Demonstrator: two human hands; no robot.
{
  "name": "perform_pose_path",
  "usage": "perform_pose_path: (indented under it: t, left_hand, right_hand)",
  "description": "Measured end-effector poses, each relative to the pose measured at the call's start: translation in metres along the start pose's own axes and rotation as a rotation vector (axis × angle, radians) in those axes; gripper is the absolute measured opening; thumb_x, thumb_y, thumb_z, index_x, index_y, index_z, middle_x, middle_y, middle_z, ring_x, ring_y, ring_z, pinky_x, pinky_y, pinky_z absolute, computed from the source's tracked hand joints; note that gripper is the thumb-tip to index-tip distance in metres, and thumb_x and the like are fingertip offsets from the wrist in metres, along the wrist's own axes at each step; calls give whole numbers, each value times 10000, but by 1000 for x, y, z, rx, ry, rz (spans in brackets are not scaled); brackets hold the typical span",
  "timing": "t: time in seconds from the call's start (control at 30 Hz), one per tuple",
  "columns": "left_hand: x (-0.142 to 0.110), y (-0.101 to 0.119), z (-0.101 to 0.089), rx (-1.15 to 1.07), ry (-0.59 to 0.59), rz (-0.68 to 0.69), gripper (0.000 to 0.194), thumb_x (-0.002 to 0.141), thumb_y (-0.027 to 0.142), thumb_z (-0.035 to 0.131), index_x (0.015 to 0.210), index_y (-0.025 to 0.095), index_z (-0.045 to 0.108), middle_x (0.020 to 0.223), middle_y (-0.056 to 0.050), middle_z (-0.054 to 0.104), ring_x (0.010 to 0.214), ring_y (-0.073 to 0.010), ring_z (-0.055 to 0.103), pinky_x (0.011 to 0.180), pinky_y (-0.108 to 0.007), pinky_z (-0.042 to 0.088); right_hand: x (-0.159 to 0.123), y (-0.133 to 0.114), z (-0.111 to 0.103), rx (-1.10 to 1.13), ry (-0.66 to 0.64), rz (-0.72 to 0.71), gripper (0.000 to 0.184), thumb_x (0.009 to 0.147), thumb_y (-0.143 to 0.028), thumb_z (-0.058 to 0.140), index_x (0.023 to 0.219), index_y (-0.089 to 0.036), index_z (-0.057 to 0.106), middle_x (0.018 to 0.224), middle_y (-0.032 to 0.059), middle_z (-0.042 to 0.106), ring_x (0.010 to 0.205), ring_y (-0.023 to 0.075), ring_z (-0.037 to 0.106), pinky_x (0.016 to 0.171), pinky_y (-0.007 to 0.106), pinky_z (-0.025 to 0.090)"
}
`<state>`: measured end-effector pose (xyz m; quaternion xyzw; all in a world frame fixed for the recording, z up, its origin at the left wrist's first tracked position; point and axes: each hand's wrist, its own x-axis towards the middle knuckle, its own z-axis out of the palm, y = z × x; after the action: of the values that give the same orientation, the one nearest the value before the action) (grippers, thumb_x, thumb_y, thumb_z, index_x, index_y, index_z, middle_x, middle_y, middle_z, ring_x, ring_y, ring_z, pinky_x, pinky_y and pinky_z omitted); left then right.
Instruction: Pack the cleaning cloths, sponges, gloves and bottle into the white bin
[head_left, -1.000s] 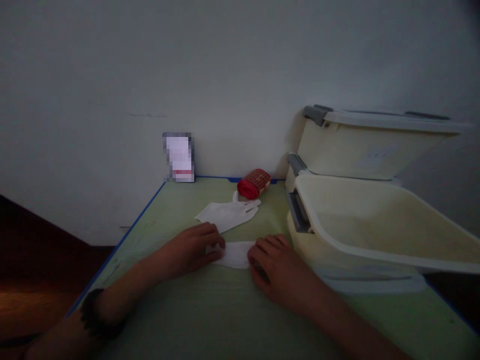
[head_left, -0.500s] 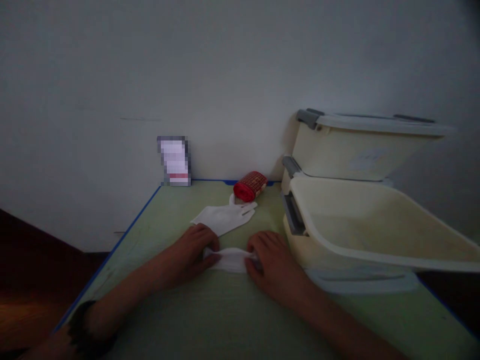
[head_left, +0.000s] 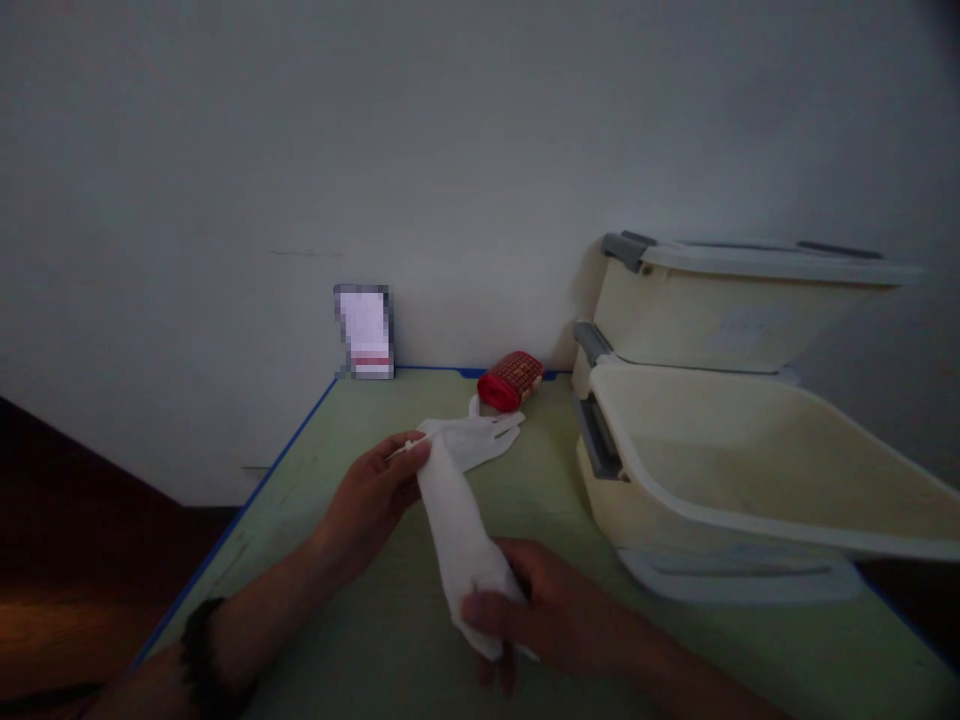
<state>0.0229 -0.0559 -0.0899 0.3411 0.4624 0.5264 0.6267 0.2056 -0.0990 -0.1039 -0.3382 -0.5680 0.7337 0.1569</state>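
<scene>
A white glove (head_left: 456, 525) is stretched between my two hands above the green table (head_left: 337, 620). My left hand (head_left: 373, 492) pinches its far end, fingers closed on the cloth. My right hand (head_left: 540, 615) grips the near end, nearer to me and lower. A second white glove (head_left: 480, 438) lies flat on the table just beyond my left hand. Behind that glove lies a red rolled item (head_left: 511, 379), close to the wall.
Two cream plastic bins stand at the right: an open one (head_left: 750, 470) in front and a lidded one (head_left: 742, 300) behind it. A small card (head_left: 364, 331) leans on the wall at the back. The table's left edge (head_left: 247, 500) is blue-trimmed.
The white glove lay flat under both hands; now it is lifted off the table, my left hand raised with one end and my right hand drawn back toward me with the other.
</scene>
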Motion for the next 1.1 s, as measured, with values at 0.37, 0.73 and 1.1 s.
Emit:
perform_pose_path:
  t: [0.37, 0.73, 1.1]
  left_hand:
    - [-6, 3, 4, 13, 22, 5, 291, 642, 312, 703, 842, 177, 539, 631, 47, 601, 477, -70, 534, 445, -167, 412]
    - [-12, -7, 7, 242, -68, 117, 211, 645, 247, 707, 785, 171, 568, 575, 70, 544, 500, -50, 478, 482, -158, 370]
    - [-17, -10, 4, 456, -365, 368, 66, 693, 162, 663, 756, 165, 644, 741, -3, 614, 721, -117, 565, 664, -216, 444]
  right_hand:
    - [-12, -9, -2, -697, 454, -418, 282, 822, -371, 466, 1003, -162, 524, 996, 82, 555, 920, 190, 515, 826, 330, 393]
    - [4, 7, 7, -173, 246, -195, 240, 781, -361, 539, 749, -125, 570, 632, -4, 504, 547, 95, 444, 485, 209, 331]
    - [2, 2, 0, -415, 615, -472, 150, 844, -314, 467, 836, -183, 540, 727, -11, 532, 684, 107, 486, 612, 211, 375]
